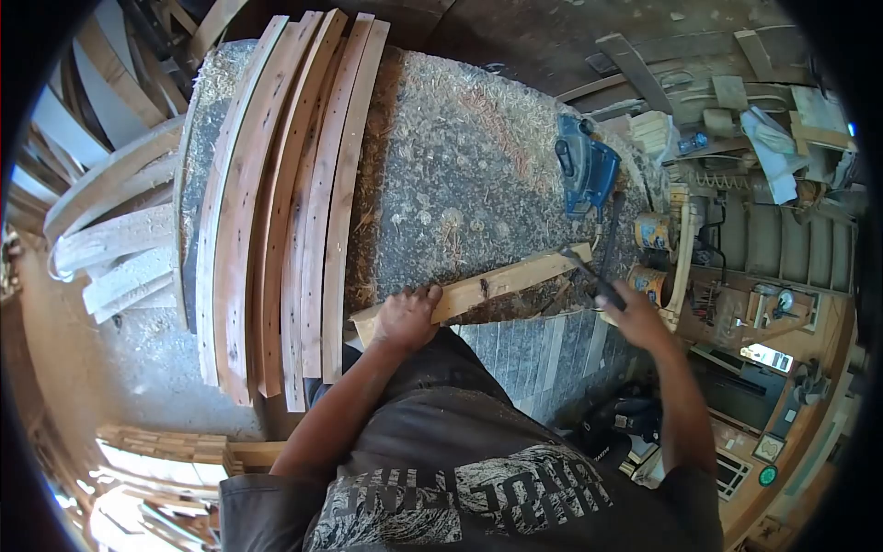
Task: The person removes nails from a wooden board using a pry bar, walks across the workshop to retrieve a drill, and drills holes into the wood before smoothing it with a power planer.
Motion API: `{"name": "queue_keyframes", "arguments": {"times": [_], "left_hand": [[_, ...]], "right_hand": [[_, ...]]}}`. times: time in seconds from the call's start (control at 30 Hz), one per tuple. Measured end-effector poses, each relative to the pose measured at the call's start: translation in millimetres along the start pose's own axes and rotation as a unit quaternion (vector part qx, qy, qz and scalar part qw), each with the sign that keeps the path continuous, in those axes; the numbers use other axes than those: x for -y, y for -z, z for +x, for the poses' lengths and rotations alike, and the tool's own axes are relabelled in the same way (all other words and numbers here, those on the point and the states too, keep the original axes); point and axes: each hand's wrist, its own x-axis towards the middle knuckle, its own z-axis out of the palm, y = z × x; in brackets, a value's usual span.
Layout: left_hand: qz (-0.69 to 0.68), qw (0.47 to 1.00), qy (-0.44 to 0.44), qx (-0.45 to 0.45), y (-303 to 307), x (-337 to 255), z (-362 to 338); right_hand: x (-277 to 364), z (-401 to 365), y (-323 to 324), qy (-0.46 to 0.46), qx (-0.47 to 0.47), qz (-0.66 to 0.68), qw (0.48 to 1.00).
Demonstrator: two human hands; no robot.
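Observation:
A short wooden board (501, 282) lies across the near edge of a sawdust-covered workbench (460, 175). My left hand (405, 317) presses down on the board's near left end. My right hand (635, 317) grips a dark-handled tool (593, 276), likely a hammer, whose head sits at the board's far right end. The tool's head is blurred.
Several long curved wooden slats (294, 202) are stacked on the bench's left side. A blue power planer (587, 170) rests on the bench behind the board. Cans (653, 230), scraps and tools clutter the shelving at right. More curved slats (120, 230) lean at left.

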Motion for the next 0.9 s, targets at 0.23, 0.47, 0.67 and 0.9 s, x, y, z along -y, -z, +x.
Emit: {"name": "queue_keyframes", "arguments": {"times": [0.23, 0.47, 0.67, 0.9], "left_hand": [[0.018, 0.997, -0.016, -0.074, -22.5, 5.5, -2.2], [0.023, 0.998, -0.012, -0.063, -24.5, 2.7, -3.6], [0.045, 0.997, -0.018, -0.062, -20.2, -1.2, -5.8], [0.083, 0.993, -0.03, -0.077, -21.3, -3.3, -6.6]], "right_hand": [[-16.8, -8.7, -94.1, -0.086, 0.159, 0.14, 0.973], [-46.0, -19.6, -152.6, -0.119, 0.19, 0.3, 0.927], [-41.6, -31.8, -171.0, -0.114, 0.171, 0.434, 0.877], [-35.4, -36.8, -185.6, -0.098, 0.126, 0.47, 0.868]]}}
